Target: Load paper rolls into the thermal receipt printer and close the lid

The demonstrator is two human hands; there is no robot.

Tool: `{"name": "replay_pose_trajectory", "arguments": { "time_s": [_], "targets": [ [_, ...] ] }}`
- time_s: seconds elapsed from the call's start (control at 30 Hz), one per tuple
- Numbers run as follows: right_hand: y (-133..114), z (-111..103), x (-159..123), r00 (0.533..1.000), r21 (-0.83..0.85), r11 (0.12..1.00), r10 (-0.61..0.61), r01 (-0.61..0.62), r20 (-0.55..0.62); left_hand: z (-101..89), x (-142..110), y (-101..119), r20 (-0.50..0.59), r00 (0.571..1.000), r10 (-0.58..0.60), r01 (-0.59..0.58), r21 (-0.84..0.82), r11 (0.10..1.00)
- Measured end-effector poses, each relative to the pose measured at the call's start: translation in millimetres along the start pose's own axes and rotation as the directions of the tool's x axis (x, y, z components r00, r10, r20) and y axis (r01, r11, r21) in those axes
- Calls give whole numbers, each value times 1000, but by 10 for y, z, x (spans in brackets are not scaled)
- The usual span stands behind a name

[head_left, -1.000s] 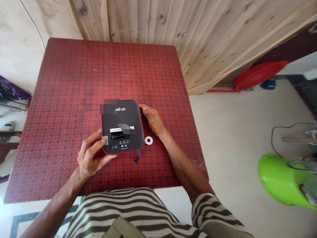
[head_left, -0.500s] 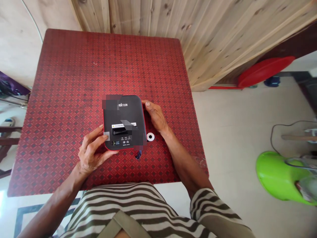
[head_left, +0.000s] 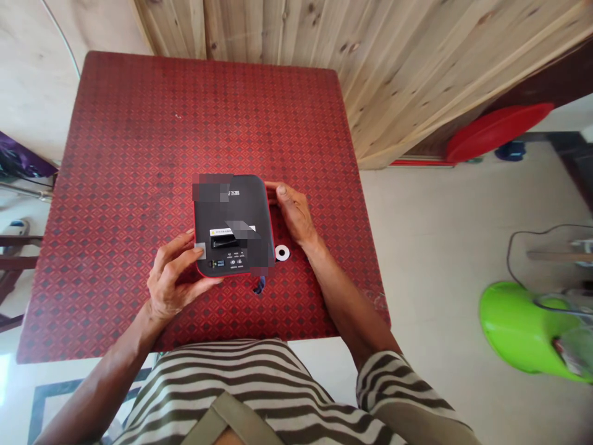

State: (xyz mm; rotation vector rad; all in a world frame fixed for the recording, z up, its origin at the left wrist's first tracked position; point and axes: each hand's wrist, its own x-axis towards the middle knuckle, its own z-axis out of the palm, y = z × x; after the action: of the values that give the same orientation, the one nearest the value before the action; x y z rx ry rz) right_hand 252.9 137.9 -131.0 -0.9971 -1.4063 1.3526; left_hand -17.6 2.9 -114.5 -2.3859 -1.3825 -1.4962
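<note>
A black box (head_left: 235, 213) with red sides and white print sits in front of me, over the table. Grey blurred patches cover parts of its top face. My left hand (head_left: 172, 272) grips its lower left corner, thumb along the near edge and fingers at the left side. My right hand (head_left: 295, 213) holds the box's right side near the far corner; some of its fingertips are hidden. By the near right corner of the box lies a white ring-shaped piece (head_left: 282, 253) with a dark centre. A small dark blue thing (head_left: 259, 285) shows below the near edge.
The table (head_left: 139, 123) has a red patterned cover. Wooden boards (head_left: 296, 31) stand behind it. On the floor to the right are a green plastic stool or tub (head_left: 514, 327) with a cable and a red oval object (head_left: 500, 131). Dark wooden bars (head_left: 13, 272) stand at the left.
The whole view has shifted very slightly. The box and both hands keep almost the same pose, with the right hand turned a little.
</note>
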Motion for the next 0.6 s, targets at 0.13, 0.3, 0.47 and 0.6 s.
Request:
{"name": "replay_pose_trajectory", "arguments": {
  "time_s": [0.13, 0.3, 0.47, 0.6],
  "targets": [
    [-24, -120, -56, 992, 0, 1000, -6, 6, -128, -5, 18, 21, 9, 999, -41, 42, -62, 997],
    [-305, -223, -263, 968, -86, 994, -87, 68, -235, -30, 56, 39, 34, 995, -92, 95, -114, 989],
    [-737, -111, -483, 963, -287, 950, -185, 124, -197, -43, 68, 28, 57, 993, -103, 108, -98, 989],
    [-981, 53, -541, 967, -505, 836, -254, 215, -8, -24, 47, 29, 47, 996, -77, 80, -60, 995]
  ]
}}
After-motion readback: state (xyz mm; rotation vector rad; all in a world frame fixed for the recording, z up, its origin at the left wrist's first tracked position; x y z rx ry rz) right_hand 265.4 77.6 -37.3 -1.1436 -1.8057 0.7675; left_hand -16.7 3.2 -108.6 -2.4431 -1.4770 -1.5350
